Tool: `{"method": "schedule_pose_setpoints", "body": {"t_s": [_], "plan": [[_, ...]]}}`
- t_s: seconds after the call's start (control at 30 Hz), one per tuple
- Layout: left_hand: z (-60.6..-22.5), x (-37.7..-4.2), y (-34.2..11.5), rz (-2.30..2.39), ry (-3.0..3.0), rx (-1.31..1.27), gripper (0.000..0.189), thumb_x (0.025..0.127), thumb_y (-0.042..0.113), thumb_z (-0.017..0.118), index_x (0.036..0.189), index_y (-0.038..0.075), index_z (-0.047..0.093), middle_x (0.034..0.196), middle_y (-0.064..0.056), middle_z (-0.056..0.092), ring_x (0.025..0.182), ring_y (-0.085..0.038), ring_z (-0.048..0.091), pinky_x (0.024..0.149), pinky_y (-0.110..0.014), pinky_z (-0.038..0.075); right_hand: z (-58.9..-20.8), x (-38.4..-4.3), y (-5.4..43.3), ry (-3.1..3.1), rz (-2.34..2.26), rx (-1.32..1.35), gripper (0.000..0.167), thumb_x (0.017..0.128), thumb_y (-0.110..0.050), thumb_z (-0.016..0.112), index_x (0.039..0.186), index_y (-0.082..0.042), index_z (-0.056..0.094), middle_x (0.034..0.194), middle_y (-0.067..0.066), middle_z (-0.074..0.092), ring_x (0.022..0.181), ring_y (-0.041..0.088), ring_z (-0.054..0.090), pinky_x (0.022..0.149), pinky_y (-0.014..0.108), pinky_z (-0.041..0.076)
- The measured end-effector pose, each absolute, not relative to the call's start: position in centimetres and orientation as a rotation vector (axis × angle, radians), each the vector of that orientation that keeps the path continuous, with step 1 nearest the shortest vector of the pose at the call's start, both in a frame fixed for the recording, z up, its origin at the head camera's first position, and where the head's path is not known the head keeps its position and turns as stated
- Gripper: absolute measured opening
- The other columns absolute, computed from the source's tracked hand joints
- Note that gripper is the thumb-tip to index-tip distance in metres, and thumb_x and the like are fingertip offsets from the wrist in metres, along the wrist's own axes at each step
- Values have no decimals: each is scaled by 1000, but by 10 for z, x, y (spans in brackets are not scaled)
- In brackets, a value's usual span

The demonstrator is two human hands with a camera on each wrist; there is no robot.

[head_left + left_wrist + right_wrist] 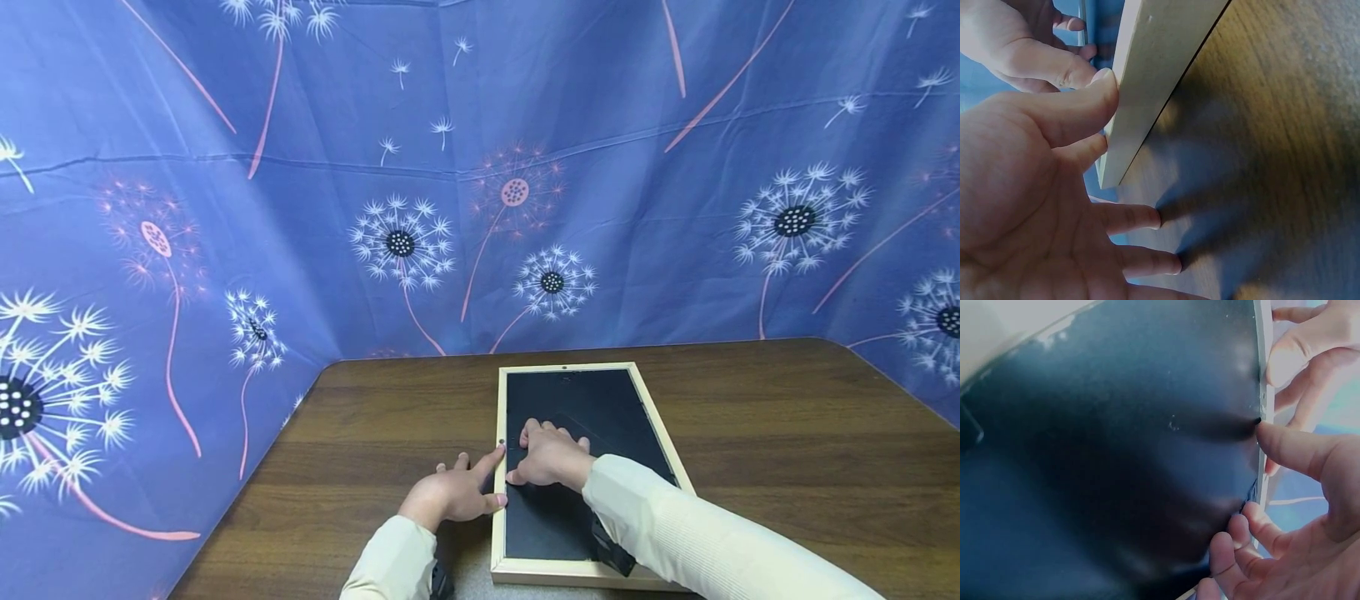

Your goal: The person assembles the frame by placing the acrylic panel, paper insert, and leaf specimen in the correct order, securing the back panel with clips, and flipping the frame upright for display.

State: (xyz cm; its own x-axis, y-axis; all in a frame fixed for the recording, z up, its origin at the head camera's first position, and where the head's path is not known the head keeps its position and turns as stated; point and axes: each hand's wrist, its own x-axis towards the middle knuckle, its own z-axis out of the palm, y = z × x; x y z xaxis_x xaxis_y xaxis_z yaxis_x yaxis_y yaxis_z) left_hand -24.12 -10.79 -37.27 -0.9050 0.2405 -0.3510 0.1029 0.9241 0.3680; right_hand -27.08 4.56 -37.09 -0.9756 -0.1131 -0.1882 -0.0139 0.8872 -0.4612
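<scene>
A picture frame with a pale wooden rim [498, 533] lies face down, its black backing board [607, 400] upward. My left hand [453, 496] is at the rim's left side, thumb and index finger touching the wood, the other fingers spread over the table. On the board, close to that same side, is my right hand [551, 457]. In the right wrist view its thumb [1291, 447] presses at a small dark tab [1257, 420] along the inner edge. The remaining fingers [1222, 553] of this hand bend loosely, their tips near the board's edge.
The frame lies on a brown wooden table [795, 433]. Behind and to the sides hangs a blue cloth [645, 250] printed with dandelions. A black device [611, 546] sits under the right sleeve [697, 533], over the frame's near part.
</scene>
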Motion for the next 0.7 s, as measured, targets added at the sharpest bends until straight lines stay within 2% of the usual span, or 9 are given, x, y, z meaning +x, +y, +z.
{"method": "schedule_pose_setpoints", "body": {"t_s": [0.37, 0.7], "plan": [[-375, -242, -107, 488, 2689, 233, 65, 99, 37, 65, 157, 26, 37, 156, -31, 35, 139, -64, 28, 103, -79, 29, -371, -267, 50, 2855, -702, -106, 49, 80, -31, 88, 113, -9, 59, 102, 12, 57, 99, 33, 53, 92, 58, 35], [-376, -242, -108, 459, 2701, 268, 65, 100, 37, 64, 157, 25, 36, 154, -33, 35, 137, -66, 29, 104, -78, 30, -368, -268, 52, 2852, -705, -172, 43, 81, -30, 87, 107, -9, 60, 98, 10, 57, 94, 31, 55, 88, 55, 40]]}}
